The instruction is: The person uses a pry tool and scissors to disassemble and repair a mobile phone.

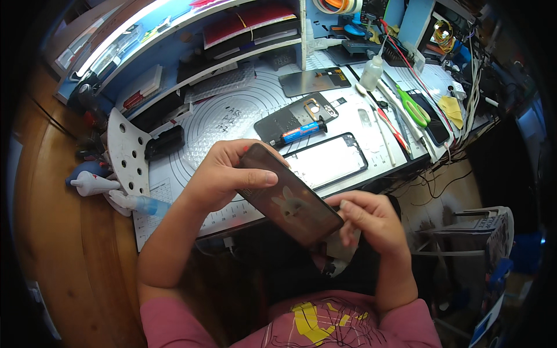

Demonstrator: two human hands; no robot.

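Note:
My left hand (223, 177) is closed around the upper end of a dark phone (299, 211), its thumb lying across the face. A white rabbit picture shows on that face, and the phone tilts down toward the right. At the phone's lower right edge is my right hand (374, 223), thumb and forefinger brought together. Whatever they may pinch is hidden or too small to make out. Just beyond the phone, on the mat, lie a white-backed phone frame (331, 159), a blue-labelled syringe tube (301, 133) and a dark phone back cover (284, 119).
Another dark phone panel (313, 82) rests farther back. To the right are a clear dropper bottle (371, 72), green-handled scissors (413, 107), red-handled pliers (393, 129) and cables. Bubble wrap (217, 136) and a perforated white holder (127, 153) sit left, below a shelf (203, 66).

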